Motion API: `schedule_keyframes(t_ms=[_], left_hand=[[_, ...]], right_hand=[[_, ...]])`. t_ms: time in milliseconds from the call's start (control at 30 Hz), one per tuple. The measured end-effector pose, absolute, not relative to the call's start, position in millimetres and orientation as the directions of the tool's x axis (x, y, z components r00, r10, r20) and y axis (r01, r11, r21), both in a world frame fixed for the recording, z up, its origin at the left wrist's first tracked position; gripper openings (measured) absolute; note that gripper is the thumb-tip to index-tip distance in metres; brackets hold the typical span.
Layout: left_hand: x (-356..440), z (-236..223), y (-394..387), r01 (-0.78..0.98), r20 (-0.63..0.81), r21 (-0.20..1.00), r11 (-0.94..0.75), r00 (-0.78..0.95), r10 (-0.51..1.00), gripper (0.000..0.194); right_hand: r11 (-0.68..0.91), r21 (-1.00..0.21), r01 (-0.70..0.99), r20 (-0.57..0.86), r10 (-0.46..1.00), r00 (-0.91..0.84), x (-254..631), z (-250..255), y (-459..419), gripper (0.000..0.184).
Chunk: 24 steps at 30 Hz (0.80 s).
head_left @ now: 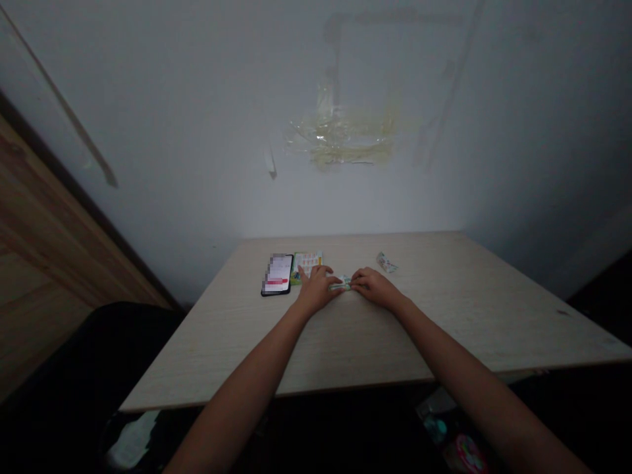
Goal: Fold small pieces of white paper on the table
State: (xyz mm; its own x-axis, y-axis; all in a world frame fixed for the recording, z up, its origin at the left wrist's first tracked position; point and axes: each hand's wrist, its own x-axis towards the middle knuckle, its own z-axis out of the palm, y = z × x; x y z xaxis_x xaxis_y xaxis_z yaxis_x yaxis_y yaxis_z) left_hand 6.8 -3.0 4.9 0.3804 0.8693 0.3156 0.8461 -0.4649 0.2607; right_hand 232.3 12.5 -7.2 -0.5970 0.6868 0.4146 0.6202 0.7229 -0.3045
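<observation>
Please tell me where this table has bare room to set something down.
Bare tabletop lies widest right of the right hand and the crumpled wrapper. Another lies in front of the hands, toward the near edge. It is crowded around the left hand, where the phone, printed card and folded paper sit close.

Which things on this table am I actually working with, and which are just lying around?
Working with: left hand and right hand, both on a small folded green-and-white paper.

Lying around: phone, colourful card, crumpled wrapper.
</observation>
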Motion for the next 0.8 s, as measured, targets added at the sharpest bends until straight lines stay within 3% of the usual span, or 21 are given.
schedule_keyframes(t_ms=[600, 800], left_hand=[[8.7, 5.7, 2.0, 0.83, 0.319, 0.342, -0.44, 0.338, 0.885, 0.013], [9.0, 1.1, 4.0, 0.83, 0.325, 0.348, -0.436, 0.329, 0.887, 0.016]], right_hand=[[0.667, -0.326, 0.67, 0.414, 0.738, -0.533, 227.1, -15.1, 21.2, 0.02], [0.664, -0.407, 0.628, 0.413, 0.746, -0.522, 230.3, -11.2, 17.7, 0.019]])
